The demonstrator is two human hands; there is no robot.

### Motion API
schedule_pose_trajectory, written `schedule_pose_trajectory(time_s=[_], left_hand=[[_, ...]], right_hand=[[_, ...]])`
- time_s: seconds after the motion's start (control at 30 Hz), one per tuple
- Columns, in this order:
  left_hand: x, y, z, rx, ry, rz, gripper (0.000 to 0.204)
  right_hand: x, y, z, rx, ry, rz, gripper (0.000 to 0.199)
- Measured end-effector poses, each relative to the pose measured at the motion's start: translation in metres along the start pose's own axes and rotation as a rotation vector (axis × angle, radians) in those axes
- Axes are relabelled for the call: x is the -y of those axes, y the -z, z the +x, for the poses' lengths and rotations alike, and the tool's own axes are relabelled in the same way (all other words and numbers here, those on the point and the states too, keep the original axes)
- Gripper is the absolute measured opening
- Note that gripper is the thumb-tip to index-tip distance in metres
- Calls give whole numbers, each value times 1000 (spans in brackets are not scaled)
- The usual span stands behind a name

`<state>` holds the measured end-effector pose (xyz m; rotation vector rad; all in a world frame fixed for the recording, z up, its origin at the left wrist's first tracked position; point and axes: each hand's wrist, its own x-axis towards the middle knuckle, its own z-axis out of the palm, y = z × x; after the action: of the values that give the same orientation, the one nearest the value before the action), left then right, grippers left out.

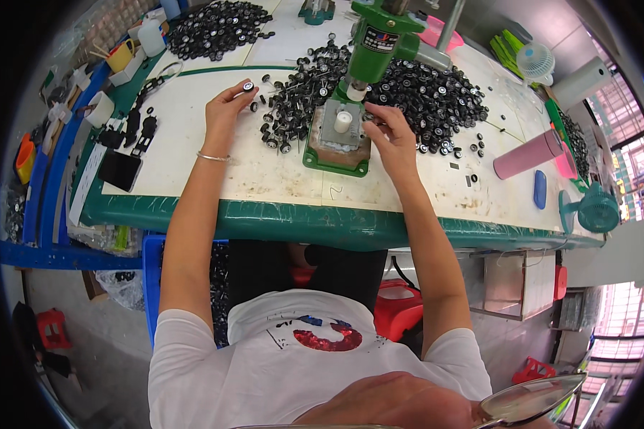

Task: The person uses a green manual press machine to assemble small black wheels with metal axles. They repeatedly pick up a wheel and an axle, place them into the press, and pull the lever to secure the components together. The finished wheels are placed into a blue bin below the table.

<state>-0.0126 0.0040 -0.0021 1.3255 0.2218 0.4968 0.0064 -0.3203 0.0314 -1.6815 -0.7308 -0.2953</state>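
Note:
My left hand (224,109) is raised over the left part of the table, its thumb and fingers pinching a small black toy wheel (248,86) with a pale hub. Close below its fingertips is another black wheel (253,106). My right hand (393,136) is at the right side of a green bench press (371,53), thumb and fingertips drawn together beside the fixture. What they hold is too small and dark to make out. A white cylindrical piece (343,121) stands upright on the grey fixture block (329,136), under the press ram.
Black wheels are heaped behind and beside the press (436,100), some on thin metal axles, with another heap (218,28) at the far left. A phone (120,170) lies left. To the right are a pink tumbler (528,154), a blue case (540,189) and a small fan (595,209).

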Motion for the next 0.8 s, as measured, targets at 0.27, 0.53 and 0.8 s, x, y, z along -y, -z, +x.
schedule_pose_trajectory(time_s=[0.27, 0.53, 0.8], left_hand=[[-10, -7, -9, -1, 36, 42, 23], [-14, -7, -9, -14, 58, 143, 17], [-12, -8, -9, -87, -47, 184, 15]], right_hand=[[13, -26, 8, 131, -236, 50, 26], [9, -28, 8, 90, -154, 2, 25], [12, -32, 5, 49, -93, -51, 24]])
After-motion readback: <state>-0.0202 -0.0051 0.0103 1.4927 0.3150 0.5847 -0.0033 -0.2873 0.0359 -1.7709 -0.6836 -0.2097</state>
